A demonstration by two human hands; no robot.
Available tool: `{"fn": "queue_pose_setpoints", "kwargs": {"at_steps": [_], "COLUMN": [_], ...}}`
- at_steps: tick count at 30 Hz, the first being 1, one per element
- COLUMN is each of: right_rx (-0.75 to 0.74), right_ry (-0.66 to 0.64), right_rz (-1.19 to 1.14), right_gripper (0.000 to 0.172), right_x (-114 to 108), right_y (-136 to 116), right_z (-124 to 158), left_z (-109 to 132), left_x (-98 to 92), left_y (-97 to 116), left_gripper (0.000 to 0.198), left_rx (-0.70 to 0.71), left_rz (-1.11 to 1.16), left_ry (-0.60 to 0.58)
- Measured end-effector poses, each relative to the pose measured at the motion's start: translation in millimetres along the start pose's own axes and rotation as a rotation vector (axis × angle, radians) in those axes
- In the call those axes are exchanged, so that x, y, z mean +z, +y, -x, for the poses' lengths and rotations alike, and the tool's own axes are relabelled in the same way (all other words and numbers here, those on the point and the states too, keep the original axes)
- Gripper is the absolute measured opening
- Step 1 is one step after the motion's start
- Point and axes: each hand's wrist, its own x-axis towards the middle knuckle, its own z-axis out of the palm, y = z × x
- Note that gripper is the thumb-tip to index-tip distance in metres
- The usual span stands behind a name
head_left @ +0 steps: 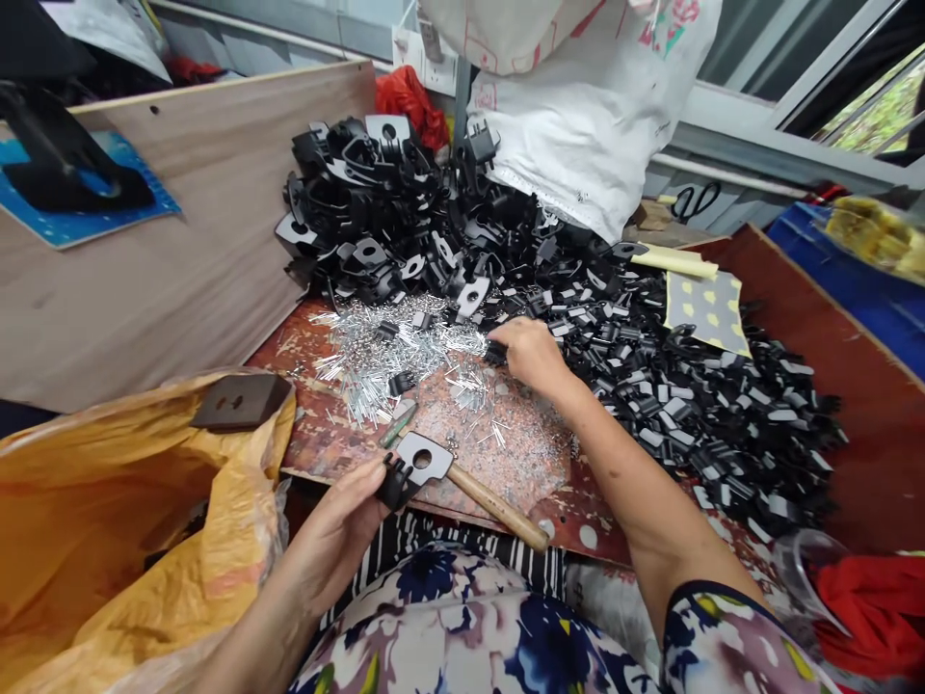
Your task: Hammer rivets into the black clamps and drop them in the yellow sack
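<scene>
My left hand (339, 530) is closed on a black bracket with a round hole (409, 467), held just above the table's near edge. My right hand (531, 353) reaches forward over the worn red table (859, 386), its fingers pinched on a small black clip (495, 353) at the edge of a heap of small black clips (694, 386). A scatter of silver pins (390, 352) lies just left of that hand. A big pile of larger black brackets (383, 212) sits behind the pins.
A wooden-handled hammer (498, 509) lies by the near edge. An orange plastic bag (108, 520) with a dark block on it stands at left, a plywood board (188, 241) behind it. A white sack (593, 116), scissors (695, 200) and a yellow-dotted sheet (704, 308) lie at the back.
</scene>
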Motion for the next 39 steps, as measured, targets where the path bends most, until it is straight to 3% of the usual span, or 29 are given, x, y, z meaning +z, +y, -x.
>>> {"fn": "queue_pose_setpoints", "kwargs": {"at_steps": [2,5,8,10,12,15,18,25,30,33,35,37,39], "right_rx": [-0.107,-0.161,-0.082,0.002,0.033,-0.04,-0.047,-0.043,0.039,0.078,0.072,0.145,0.305], "right_ry": [-0.148,-0.138,0.083,0.275,0.367,0.288,0.255,0.355,0.227,0.118,-0.013,-0.038,0.122], "right_rz": [0.12,0.161,0.08,-0.036,-0.177,-0.333,-0.374,-0.341,-0.587,-0.77,-0.802,-0.668,-0.316], "right_gripper": [0.037,0.03,0.036,0.031,0.02,0.016,0.026,0.038,0.04,0.036,0.034,0.033,0.031], "right_x": [9.8,20.6,16.9,8.7,1.6,0.8,8.8,16.8,13.1,12.4,9.7,3.5,-6.2], "right_y": [5.8,10.5,-0.6,-22.4,-53.8,-102.8,-132.9,-146.9,-162.6,-156.0,-134.7,-99.3,-56.2], "right_z": [5.7,9.7,11.4,19.0,34.9,66.9,91.5,108.0,122.9,124.4,117.0,104.0,90.1], "left_z": [1.0,0.0,-2.0,-3.2,-5.0,-9.7,-14.7,-16.3,-15.9,-18.2,-20.3,-22.0,-22.2], "left_x": [-3.7,-9.0,-8.9,-3.5,6.2,25.3,41.2,45.3,38.2,34.3,29.6,22.8,15.0], "left_y": [-2.1,-6.3,-7.5,-6.3,-4.8,-4.4,-7.0,-12.6,-13.3,-12.6,-11.1,-8.7,-5.8], "left_gripper": [0.034,0.03,0.028,0.028,0.026,0.024,0.024,0.022,0.024,0.022,0.02,0.018,0.016], "left_rx": [-0.016,-0.001,0.085,0.137,0.152,0.119,0.107,0.145,0.217,0.296,0.319,0.305,0.278], "left_rz": [-0.032,-0.152,-0.286,-0.316,-0.289,-0.189,-0.104,-0.097,-0.252,-0.377,-0.43,-0.435,-0.388], "left_ry": [-0.024,-0.019,0.005,-0.014,-0.054,-0.128,-0.182,-0.217,-0.176,-0.167,-0.164,-0.148,-0.11]}}
